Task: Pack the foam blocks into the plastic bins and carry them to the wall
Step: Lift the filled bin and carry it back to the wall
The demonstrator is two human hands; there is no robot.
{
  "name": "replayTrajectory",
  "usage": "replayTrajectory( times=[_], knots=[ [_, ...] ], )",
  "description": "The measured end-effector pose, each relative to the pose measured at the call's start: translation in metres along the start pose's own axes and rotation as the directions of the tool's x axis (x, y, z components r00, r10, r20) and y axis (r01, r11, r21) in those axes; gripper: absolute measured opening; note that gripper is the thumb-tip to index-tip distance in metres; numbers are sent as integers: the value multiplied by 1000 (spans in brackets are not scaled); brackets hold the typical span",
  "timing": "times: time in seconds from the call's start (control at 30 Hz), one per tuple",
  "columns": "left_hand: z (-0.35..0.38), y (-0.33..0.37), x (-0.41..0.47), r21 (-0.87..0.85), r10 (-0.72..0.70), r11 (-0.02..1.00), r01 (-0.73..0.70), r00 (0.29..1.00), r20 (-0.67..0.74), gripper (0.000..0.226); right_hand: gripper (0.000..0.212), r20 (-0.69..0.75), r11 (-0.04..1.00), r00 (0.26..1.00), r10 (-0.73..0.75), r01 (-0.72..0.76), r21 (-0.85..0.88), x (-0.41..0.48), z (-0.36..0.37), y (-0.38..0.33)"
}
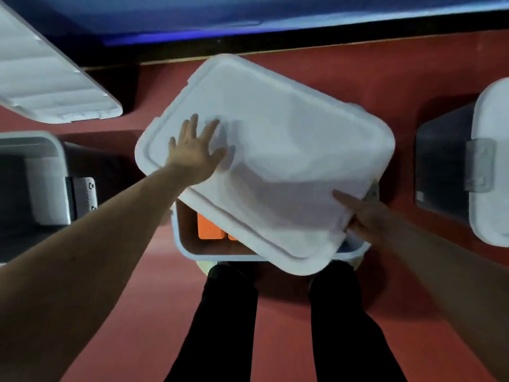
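At the person's feet, a plastic bin [187, 250] holding orange foam blocks [210, 230] appears ready for closing. Its lid [275, 139] lies askew on top (not yet seated). The right hand [363, 219] grips the lid's near edge and the left hand [192, 153] presses flat, fingers spread. Squaring it to the rim likely comes next.

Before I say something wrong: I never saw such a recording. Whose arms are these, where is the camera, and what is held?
There is no machine here: a person wears one camera on the head, looking down, so you see their own arms and legs. The left hand lies flat, fingers spread, on a white lid; the right hand grips that lid's near edge. The lid sits skewed over a plastic bin, not closed, and orange foam blocks show inside. On the red floor stand an open bin at left and a lidded bin at right; a loose lid shows at top left.
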State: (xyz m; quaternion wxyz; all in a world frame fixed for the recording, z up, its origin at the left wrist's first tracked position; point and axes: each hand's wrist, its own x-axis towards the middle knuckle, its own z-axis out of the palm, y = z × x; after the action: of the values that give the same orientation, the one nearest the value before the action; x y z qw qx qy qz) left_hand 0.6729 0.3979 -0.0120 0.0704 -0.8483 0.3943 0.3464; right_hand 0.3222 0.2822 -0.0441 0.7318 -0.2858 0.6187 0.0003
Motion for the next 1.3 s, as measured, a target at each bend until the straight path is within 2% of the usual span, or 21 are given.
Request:
replayTrajectory(
  times=[0.03, 0.1, 0.17, 0.27, 0.4, 0.47, 0.53, 0.7, 0.93, 1.0, 1.1, 1.2, 1.23, 1.3],
  knots=[
    [7, -17, 4, 4, -99, 995, 99, 995, 0, 70, 18, -87, 993, 995, -49, 39, -113, 6, -9, 4],
    [19, -42, 7, -74, -313, 947, 313, 950, 18, 72, 59, -212, 974, 971, -108, 61, -218, 22, -30, 5],
    [33, -61, 3, -202, -443, 869, 451, 892, 89, 72, 63, -332, 957, 930, -157, 61, -282, 33, -35, 3],
    [46, -73, -14, -220, -468, 843, 491, 871, 152, 64, 51, -426, 892, 858, -285, 75, -446, 39, -32, -3],
    [69, -101, -32, -289, -433, 831, 475, 879, 199, 48, 40, -409, 775, 811, -419, 85, -626, 41, -27, 1],
    [76, -110, -37, -341, -424, 818, 463, 886, 187, 35, 41, -413, 741, 791, -450, 74, -667, 38, -25, 0],
    [79, -111, -40, -371, -421, 816, 443, 896, 145, 23, 51, -417, 717, 795, -440, 32, -696, 40, -30, 5],
    [75, -113, -39, -400, -418, 807, 435, 899, 133, 30, 41, -388, 758, 861, -328, -5, -652, 44, -34, -4],
    [65, -135, -25, -417, -345, 803, 425, 903, 256, 81, 52, -364, 817, 896, -256, 0, -576, 40, -39, -11],
    [63, -135, -23, -485, -274, 780, 395, 913, 302, 78, 60, -353, 890, 919, -178, -3, -455, 42, -46, -7],
    [67, -141, -21, -629, -183, 627, 459, 872, 454, 56, 68, -298, 936, 953, -53, -56, -348, 47, -58, -1],
    [79, -152, -23, -681, -201, 508, 528, 841, 502, 54, 94, -307, 935, 952, -17, -94, -342, 49, -64, -1],
    [84, -156, -24, -695, -225, 489, 527, 846, 483, 50, 89, -299, 927, 953, -43, -74, -368, 48, -63, -3],
    [91, -154, -26, -695, -293, 496, 521, 853, 431, 38, 61, -312, 890, 943, -118, -39, -454, 41, -58, -8]
  ],
)
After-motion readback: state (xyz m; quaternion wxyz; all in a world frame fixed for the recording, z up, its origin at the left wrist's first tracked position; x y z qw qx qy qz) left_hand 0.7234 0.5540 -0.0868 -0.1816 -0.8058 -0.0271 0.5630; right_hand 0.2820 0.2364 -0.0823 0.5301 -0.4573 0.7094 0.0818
